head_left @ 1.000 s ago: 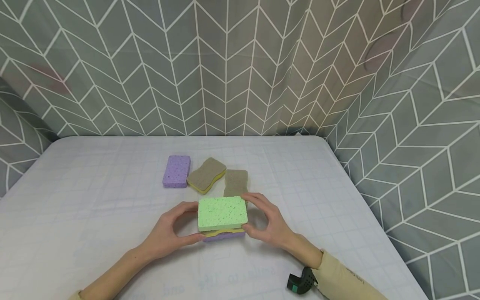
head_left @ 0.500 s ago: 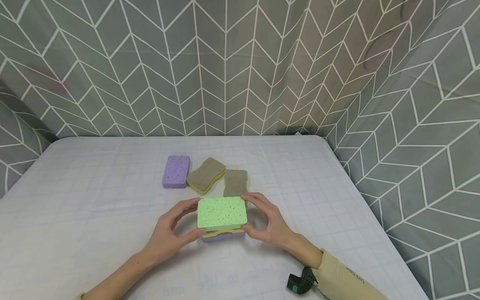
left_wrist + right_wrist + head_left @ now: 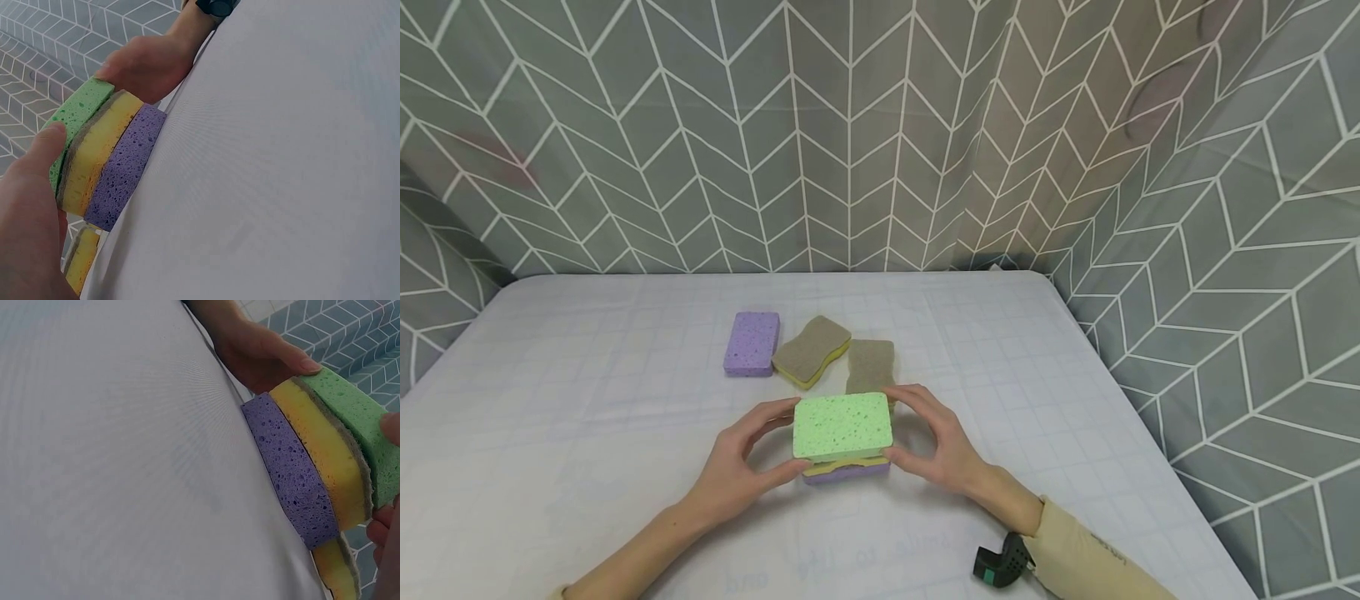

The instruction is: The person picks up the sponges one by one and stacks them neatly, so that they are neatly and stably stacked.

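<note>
A light-green sponge [image 3: 842, 427] lies on top of a stack. Beneath it is a yellow sponge with a grey scouring side [image 3: 103, 153], and a purple sponge [image 3: 290, 472] forms the bottom layer on the table. My left hand [image 3: 741, 458] holds the green sponge's left end, thumb at the front corner and fingers at the back. At the opposite end my right hand [image 3: 943, 450] pinches it the same way. In the left wrist view, the green sponge sits flat against the grey scouring layer, the three layers roughly lined up.
Behind the stack lie another purple sponge [image 3: 752, 344], a tilted grey-and-yellow sponge [image 3: 812, 350] and a second grey-topped sponge [image 3: 871, 365], partly hidden by the stack. A white cloth covers the table [image 3: 587, 358]. A patterned curtain [image 3: 820, 133] hangs behind and at the sides.
My left thumb has moved up from the lower layers to the green sponge's front corner. The green sponge has shifted very slightly left; the right hand stays nearly still.
</note>
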A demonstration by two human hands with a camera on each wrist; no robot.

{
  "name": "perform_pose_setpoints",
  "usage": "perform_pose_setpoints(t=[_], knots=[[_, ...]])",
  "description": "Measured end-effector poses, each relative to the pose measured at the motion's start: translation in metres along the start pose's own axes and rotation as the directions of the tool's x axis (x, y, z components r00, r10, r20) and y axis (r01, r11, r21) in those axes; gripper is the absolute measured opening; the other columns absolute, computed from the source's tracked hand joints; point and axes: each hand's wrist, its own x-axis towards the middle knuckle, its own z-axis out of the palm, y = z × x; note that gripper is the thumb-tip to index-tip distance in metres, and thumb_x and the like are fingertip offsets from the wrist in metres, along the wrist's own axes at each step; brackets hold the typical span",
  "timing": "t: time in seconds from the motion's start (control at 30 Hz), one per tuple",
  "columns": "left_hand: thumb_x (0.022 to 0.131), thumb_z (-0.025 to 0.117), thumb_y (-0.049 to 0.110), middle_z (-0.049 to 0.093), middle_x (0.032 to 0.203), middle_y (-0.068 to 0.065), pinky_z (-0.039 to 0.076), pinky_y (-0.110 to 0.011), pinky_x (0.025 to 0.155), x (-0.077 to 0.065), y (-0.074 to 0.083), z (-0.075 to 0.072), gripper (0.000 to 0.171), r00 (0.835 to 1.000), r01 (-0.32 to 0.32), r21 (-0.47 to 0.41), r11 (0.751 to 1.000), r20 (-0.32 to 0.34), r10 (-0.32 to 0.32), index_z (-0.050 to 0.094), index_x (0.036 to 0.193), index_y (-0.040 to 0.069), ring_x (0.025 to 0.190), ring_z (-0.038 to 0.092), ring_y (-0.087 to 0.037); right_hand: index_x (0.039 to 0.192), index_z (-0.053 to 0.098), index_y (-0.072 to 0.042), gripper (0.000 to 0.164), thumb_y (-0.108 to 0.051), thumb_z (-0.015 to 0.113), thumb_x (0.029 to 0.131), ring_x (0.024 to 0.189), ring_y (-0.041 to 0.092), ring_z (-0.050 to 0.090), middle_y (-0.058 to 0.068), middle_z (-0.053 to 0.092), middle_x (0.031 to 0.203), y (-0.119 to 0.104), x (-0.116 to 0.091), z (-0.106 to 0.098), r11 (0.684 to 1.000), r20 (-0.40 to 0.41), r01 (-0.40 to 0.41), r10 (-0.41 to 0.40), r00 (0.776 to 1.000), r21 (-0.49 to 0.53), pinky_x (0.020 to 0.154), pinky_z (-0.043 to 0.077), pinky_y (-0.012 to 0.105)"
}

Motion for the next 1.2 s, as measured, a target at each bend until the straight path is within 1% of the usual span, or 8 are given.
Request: perform_pose_setpoints(t=[0.17,0.23,0.37,0.53,0.67,0.77,0.9,1.2], knots=[[0.076,0.086,0.002,0.06,0.135,-0.007,0.044,-0.023,0.11,0.001,0.0,0.0,0.072,1.0,0.004,0.006,1.0,0.004,-0.004,0.053,0.14,0.008,0.121,0.06,-0.012,0.134,0.056,0.003,0.04,0.002,0.055,0.094,0.119,0.025,0.058,0.013,0.063,0.126,0.0,-0.001,-0.002,0.999,-0.039,-0.042,0.042,0.998,-0.018,0.109,0.044,0.03],[0.076,0.086,0.003,0.06,0.135,-0.007,0.044,-0.023,0.11,0.001,0.0,0.0,0.072,1.0,0.008,0.002,1.0,0.008,-0.008,0.053,0.14,0.009,0.121,0.06,-0.012,0.13,0.06,0.001,0.037,0.006,0.054,0.095,0.117,0.026,0.06,0.012,0.065,0.122,0.0,-0.001,-0.002,0.996,-0.074,-0.078,0.074,0.994,-0.047,0.106,0.046,0.028],[0.076,0.086,0.003,0.06,0.134,-0.007,0.044,-0.024,0.11,0.001,0.0,0.0,0.072,1.0,0.011,-0.001,1.0,0.011,-0.011,0.053,0.14,0.009,0.121,0.06,-0.013,0.121,0.065,-0.003,0.03,0.002,0.065,0.092,0.109,0.022,0.061,0.007,0.067,0.115,0.002,0.0,-0.001,0.97,-0.144,-0.177,0.153,0.978,-0.166,0.099,0.05,0.031],[0.076,0.086,0.001,0.06,0.134,-0.008,0.045,-0.025,0.11,0.001,0.0,-0.001,0.072,1.0,0.007,-0.008,1.0,0.008,-0.007,0.053,0.14,0.007,0.121,0.06,-0.013,0.114,0.068,-0.005,0.032,-0.01,0.078,0.085,0.104,0.019,0.061,0.002,0.066,0.109,0.008,0.0,0.001,0.906,-0.194,-0.285,0.233,0.953,-0.312,0.092,0.051,0.035],[0.076,0.086,0.001,0.06,0.134,-0.008,0.044,-0.024,0.11,0.001,0.0,-0.001,0.072,1.0,0.009,-0.004,1.0,0.007,-0.009,0.053,0.14,0.007,0.12,0.06,-0.012,0.112,0.069,-0.006,0.034,-0.014,0.082,0.082,0.103,0.018,0.06,0.001,0.065,0.106,0.01,0.0,0.002,0.871,-0.173,-0.314,0.266,0.948,-0.379,0.09,0.051,0.036],[0.076,0.086,0.002,0.06,0.134,-0.008,0.044,-0.024,0.11,0.001,0.0,-0.001,0.072,1.0,0.01,-0.001,1.0,0.008,-0.01,0.053,0.14,0.007,0.121,0.06,-0.012,0.11,0.069,-0.004,0.033,-0.013,0.082,0.081,0.101,0.019,0.06,0.003,0.065,0.104,0.012,0.001,0.002,0.851,-0.169,-0.306,0.257,0.952,-0.428,0.088,0.051,0.037],[0.076,0.086,0.002,0.06,0.134,-0.007,0.044,-0.023,0.11,0.001,0.0,-0.001,0.072,1.0,0.01,0.0,1.0,0.008,-0.01,0.053,0.14,0.008,0.121,0.06,-0.012,0.107,0.07,-0.002,0.029,-0.01,0.081,0.082,0.097,0.021,0.061,0.005,0.066,0.1,0.013,0.003,0.002,0.829,-0.192,-0.322,0.261,0.946,-0.458,0.084,0.051,0.039],[0.075,0.086,0.0,0.06,0.134,-0.009,0.045,-0.023,0.11,0.001,0.001,0.0,0.073,0.999,-0.036,0.007,0.999,-0.004,0.036,0.053,0.14,0.007,0.121,0.06,-0.013,0.106,0.07,-0.001,0.023,-0.005,0.077,0.085,0.094,0.023,0.063,0.008,0.066,0.098,0.016,0.006,-0.002,0.795,-0.269,-0.422,0.333,0.904,-0.436,0.084,0.054,0.041]])
